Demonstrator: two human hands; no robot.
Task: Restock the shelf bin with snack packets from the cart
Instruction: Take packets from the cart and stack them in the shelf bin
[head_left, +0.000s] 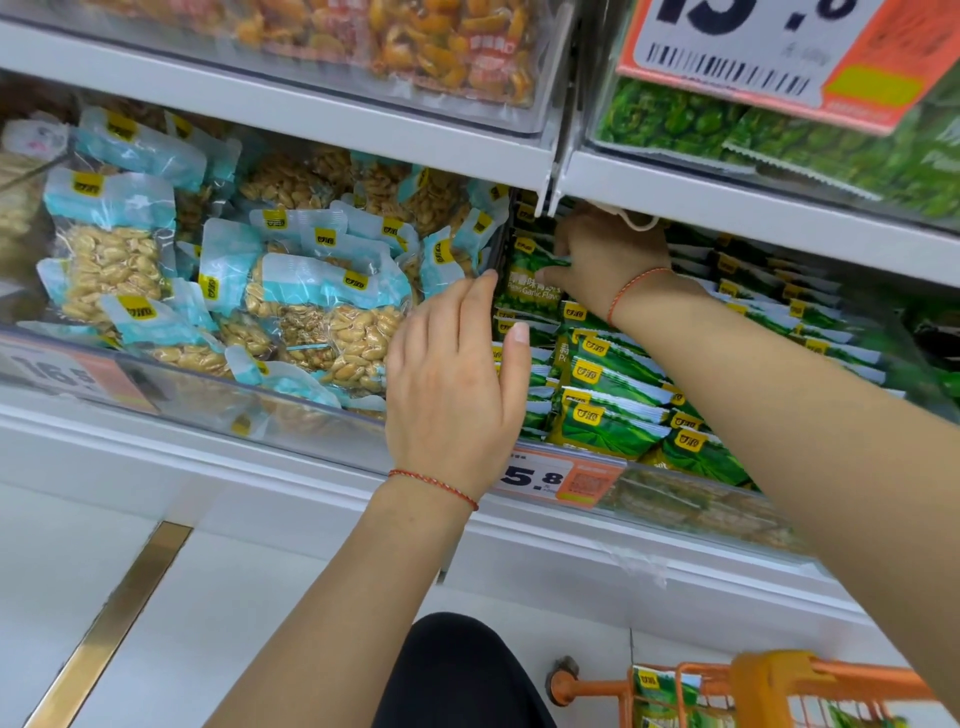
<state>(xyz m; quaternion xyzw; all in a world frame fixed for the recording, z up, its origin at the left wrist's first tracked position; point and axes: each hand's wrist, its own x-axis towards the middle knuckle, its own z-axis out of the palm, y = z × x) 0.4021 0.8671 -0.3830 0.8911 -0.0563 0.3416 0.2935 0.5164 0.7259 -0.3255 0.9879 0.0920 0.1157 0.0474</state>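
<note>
shop aisle, white shelf | L hand flat, fingers apart | R hand grips green packet in bin

A white shelf carries two clear bins: peanut packets fill the left one, green pea packets the right one.

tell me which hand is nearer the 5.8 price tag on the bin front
Left. The left hand hovers open just above the price tag, its wrist beside it. The right hand is deeper in the bin, gripping a green packet near the back.
</note>
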